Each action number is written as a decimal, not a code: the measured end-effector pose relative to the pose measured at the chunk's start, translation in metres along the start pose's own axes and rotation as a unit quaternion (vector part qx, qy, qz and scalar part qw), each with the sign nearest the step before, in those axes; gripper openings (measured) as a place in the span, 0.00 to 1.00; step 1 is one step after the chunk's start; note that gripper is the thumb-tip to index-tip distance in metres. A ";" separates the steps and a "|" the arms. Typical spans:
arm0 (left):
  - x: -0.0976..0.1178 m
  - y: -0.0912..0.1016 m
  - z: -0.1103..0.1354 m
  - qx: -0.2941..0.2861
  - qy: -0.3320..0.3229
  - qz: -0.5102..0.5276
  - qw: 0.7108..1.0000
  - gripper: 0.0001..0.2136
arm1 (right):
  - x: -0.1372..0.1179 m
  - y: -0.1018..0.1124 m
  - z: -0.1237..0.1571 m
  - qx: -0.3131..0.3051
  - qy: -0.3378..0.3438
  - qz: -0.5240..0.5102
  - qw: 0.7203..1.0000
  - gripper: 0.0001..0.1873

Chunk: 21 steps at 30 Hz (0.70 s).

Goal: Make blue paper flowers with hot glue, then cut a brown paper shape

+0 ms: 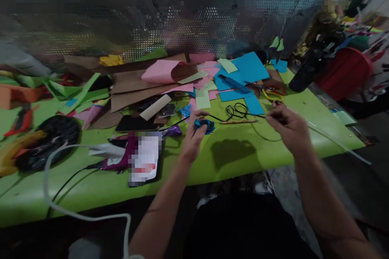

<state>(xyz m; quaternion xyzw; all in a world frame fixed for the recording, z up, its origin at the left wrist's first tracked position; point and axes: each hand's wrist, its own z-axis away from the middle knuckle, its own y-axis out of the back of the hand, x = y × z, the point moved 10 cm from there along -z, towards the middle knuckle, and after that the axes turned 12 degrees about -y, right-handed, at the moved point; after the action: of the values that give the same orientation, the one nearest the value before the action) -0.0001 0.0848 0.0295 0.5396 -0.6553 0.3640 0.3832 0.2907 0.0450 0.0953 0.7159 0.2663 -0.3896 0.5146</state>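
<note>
Between the thumb and fingers of my left hand [193, 133] is a rolled blue flower [205, 126], made of what looks like foam sheet or paper, held a little above the green table. My right hand [290, 129] hovers apart from it, over the right part of the table, with thumb and fingertips pinched. Whatever it may hold is too small or hidden to tell. Just behind those fingers shows a small pinkish-brown object [278, 104]. A pencil [238, 122] lies between the two hands, close to a looped black cord [237, 110].
Blue sheets [243, 66], pink sheets [164, 71] and brown sheets [133, 89] pile along the back, beside yellow-handled scissors [272, 93]. A purple glue gun [117, 160] and a phone-like slab [146, 158] lie left. A clear stick [338, 142] overhangs the right edge.
</note>
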 end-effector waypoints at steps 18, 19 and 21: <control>0.055 -0.009 0.007 -0.030 -0.256 -0.187 0.948 0.21 | -0.068 -0.126 0.038 -0.094 0.031 -0.127 0.987 0.07; 0.056 -0.009 0.008 -0.032 -0.264 -0.197 0.944 0.22 | -0.069 -0.125 0.038 -0.090 0.034 -0.125 0.988 0.06; 0.058 -0.011 0.009 -0.038 -0.273 -0.215 0.937 0.22 | -0.070 -0.122 0.038 -0.080 0.044 -0.119 0.989 0.06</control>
<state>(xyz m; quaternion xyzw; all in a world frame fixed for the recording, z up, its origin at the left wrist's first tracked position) 0.0028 0.0505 0.0785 0.7310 -0.6168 0.0861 0.2789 0.1452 0.0504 0.0827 0.6519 0.4021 -0.3939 0.5082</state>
